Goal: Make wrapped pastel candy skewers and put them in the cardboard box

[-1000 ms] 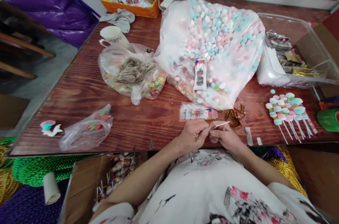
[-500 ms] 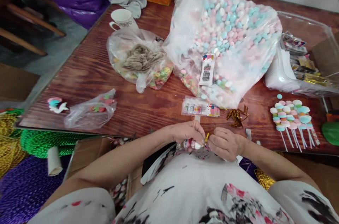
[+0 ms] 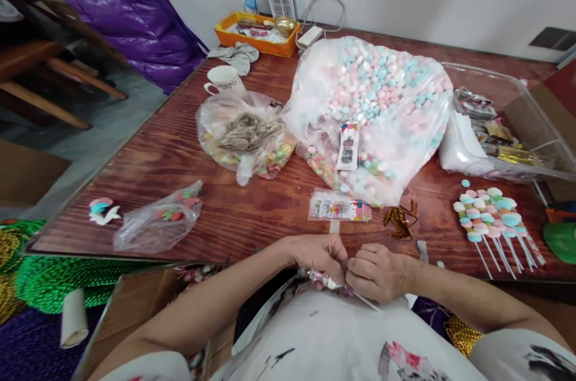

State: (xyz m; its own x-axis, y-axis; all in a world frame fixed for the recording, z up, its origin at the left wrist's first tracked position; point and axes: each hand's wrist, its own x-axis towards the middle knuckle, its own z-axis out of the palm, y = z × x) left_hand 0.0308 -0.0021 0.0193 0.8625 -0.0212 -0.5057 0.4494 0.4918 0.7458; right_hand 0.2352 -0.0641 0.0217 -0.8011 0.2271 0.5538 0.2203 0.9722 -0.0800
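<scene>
At the table's front edge, close to my body, my left hand (image 3: 320,258) is closed around a marshmallow skewer (image 3: 324,279) in a printed clear wrapper. Its white stick (image 3: 368,303) points down to the right, under my right hand (image 3: 378,276). The fingers of my right hand are pinched at the wrapper's neck, touching my left fingertips. What lies between the right fingertips is hidden. Just beyond my hands lie printed clear wrappers (image 3: 338,207) and a small pile of gold twist ties (image 3: 399,222).
A big bag of marshmallows (image 3: 378,93) fills the table's middle, beside a smaller candy bag (image 3: 245,135) and a mug (image 3: 224,79). Marshmallow skewers (image 3: 490,216) lie at right, near a clear plastic bin (image 3: 499,174). An orange tray (image 3: 258,39) stands at the back.
The view has tilted up, showing more wall. My hands have drawn together; the gold tie seen between them is hidden now, and the white stick shows below my right hand.
</scene>
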